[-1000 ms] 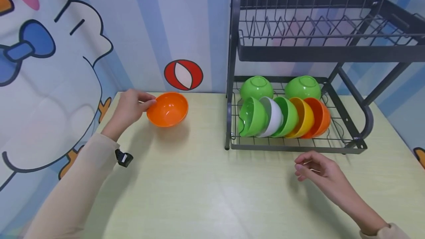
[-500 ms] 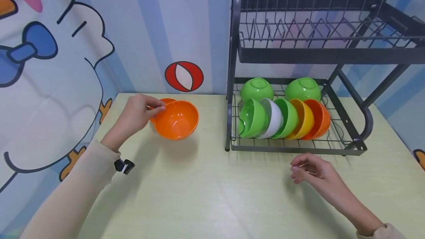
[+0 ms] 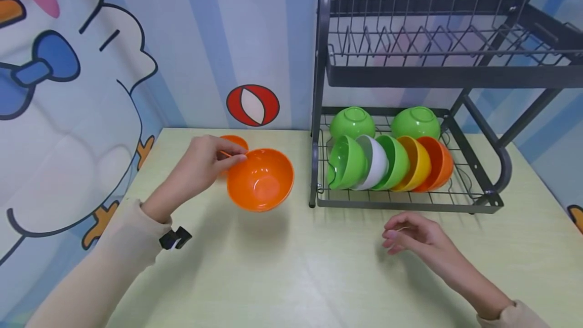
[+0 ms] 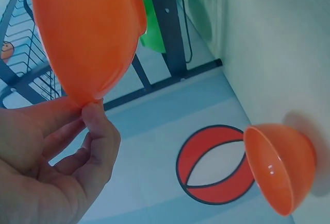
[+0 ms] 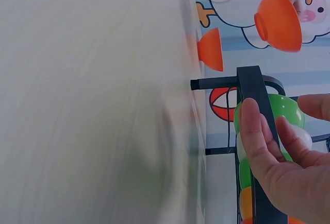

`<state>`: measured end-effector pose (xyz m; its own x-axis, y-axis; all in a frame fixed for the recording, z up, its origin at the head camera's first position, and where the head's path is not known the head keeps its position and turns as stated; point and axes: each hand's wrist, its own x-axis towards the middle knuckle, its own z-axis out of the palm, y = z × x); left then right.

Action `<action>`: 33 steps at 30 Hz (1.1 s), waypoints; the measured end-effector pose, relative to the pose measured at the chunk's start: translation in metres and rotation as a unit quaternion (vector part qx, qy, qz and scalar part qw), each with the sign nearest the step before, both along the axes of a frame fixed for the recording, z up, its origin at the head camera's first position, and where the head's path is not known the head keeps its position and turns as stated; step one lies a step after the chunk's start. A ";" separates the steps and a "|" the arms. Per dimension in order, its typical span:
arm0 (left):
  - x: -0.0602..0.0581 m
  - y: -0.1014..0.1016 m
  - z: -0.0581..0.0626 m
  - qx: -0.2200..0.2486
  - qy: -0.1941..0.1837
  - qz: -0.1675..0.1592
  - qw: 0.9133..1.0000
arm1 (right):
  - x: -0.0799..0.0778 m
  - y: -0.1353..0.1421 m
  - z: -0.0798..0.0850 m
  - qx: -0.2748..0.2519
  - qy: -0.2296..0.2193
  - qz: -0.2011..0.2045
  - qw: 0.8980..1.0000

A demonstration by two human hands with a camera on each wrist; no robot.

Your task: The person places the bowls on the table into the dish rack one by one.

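An orange bowl (image 3: 260, 181) hangs above the table, its rim pinched between the thumb and fingers of my left hand (image 3: 200, 173). The left wrist view shows that pinch at the edge of the bowl (image 4: 90, 38). Behind it a second orange bowl (image 3: 237, 141) stands on the table, partly hidden by the hand in the head view but whole in the left wrist view (image 4: 283, 165). My right hand (image 3: 423, 242) hovers in front of the dish rack with fingers loosely bent and nothing in them.
A dark two-tier dish rack (image 3: 410, 205) stands on the right of the table (image 3: 291, 277). Its lower tier holds a row of tilted green, white, yellow and orange bowls (image 3: 416, 163), with two upturned green bowls (image 3: 352, 121) behind. A patterned wall (image 3: 196, 54) closes off the back.
My left hand has carried the orange bowl rightward, toward me and up from the table, uncovering the second orange bowl behind it. My right hand has drifted slightly left.
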<state>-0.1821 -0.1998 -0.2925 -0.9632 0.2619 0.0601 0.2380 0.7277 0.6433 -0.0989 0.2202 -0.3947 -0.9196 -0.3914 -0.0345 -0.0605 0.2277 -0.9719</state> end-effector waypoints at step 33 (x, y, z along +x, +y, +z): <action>0.048 0.071 0.018 0.063 0.000 -0.138 0.988 | 0.004 -0.048 0.022 -0.275 -0.188 0.136 0.933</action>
<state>-0.1338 -0.1287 -0.2742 -0.8558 0.5060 0.1081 0.4163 0.5493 0.7246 -0.0949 0.1723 -0.3729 -0.7469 -0.6622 -0.0603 0.3255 -0.2851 -0.9015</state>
